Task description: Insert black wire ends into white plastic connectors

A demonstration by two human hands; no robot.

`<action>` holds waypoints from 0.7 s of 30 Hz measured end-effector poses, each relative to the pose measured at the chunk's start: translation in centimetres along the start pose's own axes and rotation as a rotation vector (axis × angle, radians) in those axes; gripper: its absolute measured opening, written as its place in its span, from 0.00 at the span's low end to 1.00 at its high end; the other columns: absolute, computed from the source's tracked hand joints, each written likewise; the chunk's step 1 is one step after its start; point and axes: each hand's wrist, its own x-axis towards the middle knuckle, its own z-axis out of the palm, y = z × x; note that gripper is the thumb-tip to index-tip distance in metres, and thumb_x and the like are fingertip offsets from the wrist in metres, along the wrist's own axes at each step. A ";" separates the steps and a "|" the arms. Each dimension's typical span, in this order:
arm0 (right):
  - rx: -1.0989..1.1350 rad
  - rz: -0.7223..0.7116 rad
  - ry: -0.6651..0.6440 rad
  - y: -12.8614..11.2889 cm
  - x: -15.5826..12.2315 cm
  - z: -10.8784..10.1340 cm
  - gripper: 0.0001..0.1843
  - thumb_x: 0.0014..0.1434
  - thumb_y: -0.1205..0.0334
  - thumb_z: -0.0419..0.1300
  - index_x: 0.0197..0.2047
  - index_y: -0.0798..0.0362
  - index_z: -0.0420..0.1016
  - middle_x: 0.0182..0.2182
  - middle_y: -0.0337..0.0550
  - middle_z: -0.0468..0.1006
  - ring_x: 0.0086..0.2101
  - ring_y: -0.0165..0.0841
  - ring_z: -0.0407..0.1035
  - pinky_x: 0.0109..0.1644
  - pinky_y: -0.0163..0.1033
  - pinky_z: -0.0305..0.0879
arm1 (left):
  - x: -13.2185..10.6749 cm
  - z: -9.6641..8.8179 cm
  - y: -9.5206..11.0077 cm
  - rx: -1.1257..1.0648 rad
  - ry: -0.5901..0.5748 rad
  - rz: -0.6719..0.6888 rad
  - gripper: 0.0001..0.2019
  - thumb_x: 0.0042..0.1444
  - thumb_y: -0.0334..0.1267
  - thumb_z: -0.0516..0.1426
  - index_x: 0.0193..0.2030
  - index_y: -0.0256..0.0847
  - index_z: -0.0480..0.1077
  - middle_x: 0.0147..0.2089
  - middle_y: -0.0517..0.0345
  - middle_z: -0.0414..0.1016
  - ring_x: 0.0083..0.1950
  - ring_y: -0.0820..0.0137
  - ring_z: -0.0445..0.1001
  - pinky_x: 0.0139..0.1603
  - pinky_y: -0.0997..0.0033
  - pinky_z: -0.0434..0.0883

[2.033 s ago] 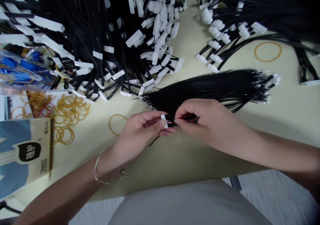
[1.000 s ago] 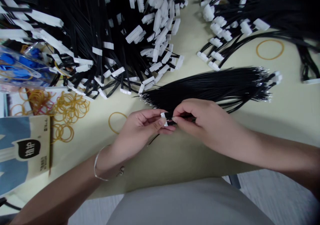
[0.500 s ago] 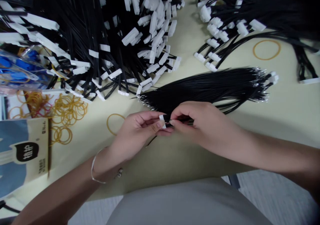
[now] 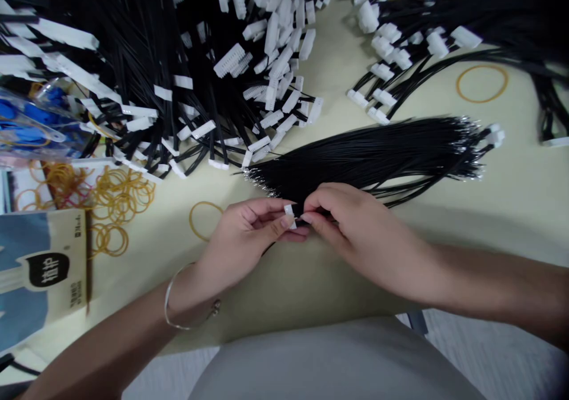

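Observation:
Between the thumb and fingers of my left hand is a small white connector housing, with black wires running from it to the right. My right hand pinches a black wire close behind the housing; its fingertips almost meet the left ones. Just beyond both hands lies a thick bundle of loose black wires with silvery crimped ends on both sides. At its right end sit a few white connectors. A short wire end pokes out below my left hand.
Large heaps of finished-looking black cables with white connectors fill the back left, and more cables lie at the back right. Rubber bands are piled at left, above a tissue pack. Single rubber bands lie apart. A plastic bag holds blue items.
My right hand has turned slightly, its wrist lower, while the pinch stays by the housing. My left hand holds nearly the same place. The view has shifted a little.

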 end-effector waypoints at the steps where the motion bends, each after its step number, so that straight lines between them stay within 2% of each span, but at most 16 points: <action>1: 0.012 0.000 0.008 -0.1 0.0 0.1 0.08 0.61 0.69 0.51 0.33 0.58 0.69 0.31 0.41 0.69 0.34 0.31 0.61 0.39 0.38 0.57 | 0.0 0.0 0.0 0.003 0.003 -0.001 0.07 0.53 0.36 0.61 0.40 0.40 0.73 0.38 0.60 0.80 0.35 0.75 0.79 0.38 0.82 0.75; 9: 0.034 -0.014 0.024 0.0 0.0 0.5 0.08 0.62 0.70 0.50 0.32 0.59 0.68 0.30 0.42 0.68 0.34 0.31 0.60 0.39 0.38 0.56 | -0.1 0.0 0.3 0.062 0.005 -0.037 0.08 0.54 0.38 0.61 0.41 0.39 0.73 0.40 0.58 0.80 0.36 0.73 0.79 0.39 0.79 0.75; 21: 0.066 -0.105 0.028 0.2 0.4 0.0 0.10 0.60 0.72 0.51 0.30 0.59 0.71 0.27 0.40 0.68 0.31 0.28 0.59 0.35 0.35 0.54 | -0.3 0.4 0.7 0.214 -0.011 0.012 0.08 0.55 0.37 0.59 0.40 0.40 0.76 0.40 0.58 0.80 0.39 0.70 0.79 0.42 0.75 0.74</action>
